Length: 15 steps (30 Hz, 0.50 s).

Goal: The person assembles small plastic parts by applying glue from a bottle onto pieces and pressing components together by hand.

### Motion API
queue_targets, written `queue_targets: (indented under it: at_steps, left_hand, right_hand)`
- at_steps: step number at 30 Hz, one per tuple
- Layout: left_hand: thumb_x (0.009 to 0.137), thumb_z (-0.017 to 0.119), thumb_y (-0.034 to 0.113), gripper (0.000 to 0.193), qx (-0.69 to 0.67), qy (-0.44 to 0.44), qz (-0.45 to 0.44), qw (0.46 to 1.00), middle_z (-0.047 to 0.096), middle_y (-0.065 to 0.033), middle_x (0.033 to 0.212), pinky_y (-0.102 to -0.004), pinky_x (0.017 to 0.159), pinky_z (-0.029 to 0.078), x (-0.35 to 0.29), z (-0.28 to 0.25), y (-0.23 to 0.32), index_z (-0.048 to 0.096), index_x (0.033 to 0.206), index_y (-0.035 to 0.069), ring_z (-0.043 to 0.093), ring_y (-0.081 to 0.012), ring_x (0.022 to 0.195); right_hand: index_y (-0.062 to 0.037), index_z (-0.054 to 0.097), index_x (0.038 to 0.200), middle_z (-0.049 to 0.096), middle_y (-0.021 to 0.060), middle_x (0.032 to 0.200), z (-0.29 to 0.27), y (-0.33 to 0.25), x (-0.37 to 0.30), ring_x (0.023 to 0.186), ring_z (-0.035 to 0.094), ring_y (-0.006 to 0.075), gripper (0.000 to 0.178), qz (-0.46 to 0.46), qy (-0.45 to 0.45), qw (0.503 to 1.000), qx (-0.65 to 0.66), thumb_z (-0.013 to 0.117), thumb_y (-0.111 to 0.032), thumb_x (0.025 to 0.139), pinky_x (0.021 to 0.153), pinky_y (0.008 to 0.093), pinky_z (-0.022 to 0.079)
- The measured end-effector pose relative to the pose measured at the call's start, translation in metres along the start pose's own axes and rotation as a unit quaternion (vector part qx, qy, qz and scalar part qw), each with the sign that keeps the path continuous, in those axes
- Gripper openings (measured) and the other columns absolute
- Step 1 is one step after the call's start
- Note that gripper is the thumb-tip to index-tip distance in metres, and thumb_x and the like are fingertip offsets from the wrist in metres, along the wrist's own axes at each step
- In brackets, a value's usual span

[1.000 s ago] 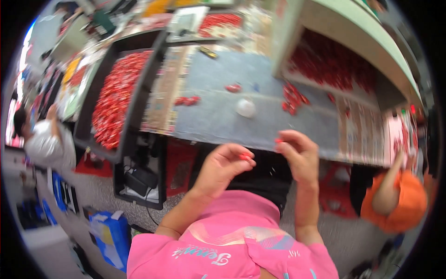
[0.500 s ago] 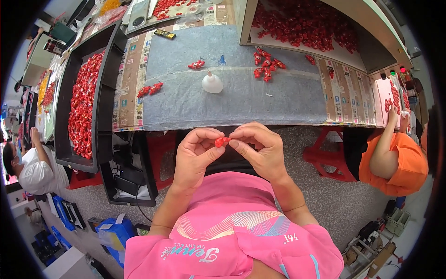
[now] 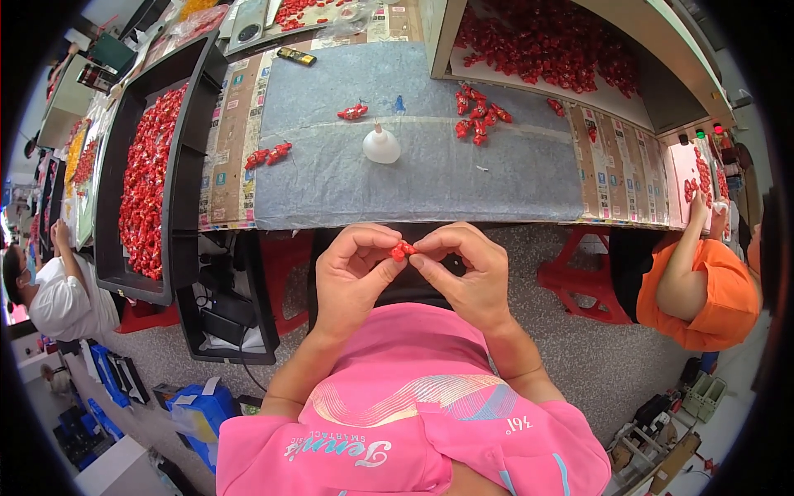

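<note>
Holding a tiny red piece (image 3: 402,250) up in the air is what both hands are doing, and it's hanging just off the near edge of the tabletop (image 3: 612,178). The left hand (image 3: 354,263) is pinching the left end between thumb and fingers, so that grip's pretty narrow. The right hand (image 3: 468,269) is meeting it at the right end, thumb and fingertip nearly together; how hard it's squeezing, I can't tell.

Beyond the hands, a grey sheet (image 3: 463,194) is covering the middle of the tabletop. A white squeeze bottle (image 3: 381,146) is standing on it, with a single red piece (image 3: 352,112) lying just past it to the far left. A short row of red pieces (image 3: 268,155) is sitting further left, and a loose cluster (image 3: 480,116) is lying off to the right. A yellow-and-black object (image 3: 296,56) is resting near the sheet's far left corner.

Over on the left, a deep black tray (image 3: 188,165) is holding a big heap of red pieces (image 3: 151,182). At far right, a pale open-fronted box (image 3: 438,41) is sheltering another red pile (image 3: 554,45). Way out right, somebody in orange (image 3: 703,289) is reaching toward more red bits.
</note>
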State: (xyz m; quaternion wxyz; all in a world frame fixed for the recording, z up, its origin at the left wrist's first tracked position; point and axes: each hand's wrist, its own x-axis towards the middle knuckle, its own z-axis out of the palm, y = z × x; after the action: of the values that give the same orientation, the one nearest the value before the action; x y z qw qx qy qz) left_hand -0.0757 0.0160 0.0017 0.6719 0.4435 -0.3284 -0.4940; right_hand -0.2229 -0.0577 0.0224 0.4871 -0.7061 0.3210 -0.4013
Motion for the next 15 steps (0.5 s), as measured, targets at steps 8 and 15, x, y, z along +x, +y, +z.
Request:
queue_targets:
  at_steps: [8, 15]
  left_hand:
    - [0.071, 0.070, -0.009, 0.021, 0.239, 0.032, 0.152, 0.959, 0.063, -0.0091, 0.094, -0.0261, 0.077, 0.049, 0.0010, 0.0027, -0.0038, 0.064, 0.089, 0.002, 0.061, -0.0172, 0.090]
    - [0.069, 0.072, -0.009, 0.021, 0.288, 0.052, 0.211, 0.933, 0.066, -0.0095, 0.091, -0.0262, 0.072, 0.050, -0.0014, 0.0041, -0.0057, 0.066, 0.085, 0.003, 0.063, -0.0181, 0.083]
  right_hand:
    - [-0.0002, 0.065, 0.086, 0.065, 0.0066, 0.083, -0.0038, 0.0060, -0.0011, 0.072, 0.061, 0.0117, 0.017, 0.014, -0.020, 1.000, 0.005, 0.075, 0.000, 0.072, 0.064, 0.0227, 0.049]
    - [-0.0011, 0.063, 0.083, 0.065, 0.0068, 0.078, -0.0024, 0.0063, -0.0015, 0.067, 0.061, 0.0164, 0.016, -0.057, -0.007, 0.998, -0.017, 0.073, 0.003, 0.070, 0.059, 0.0264, 0.048]
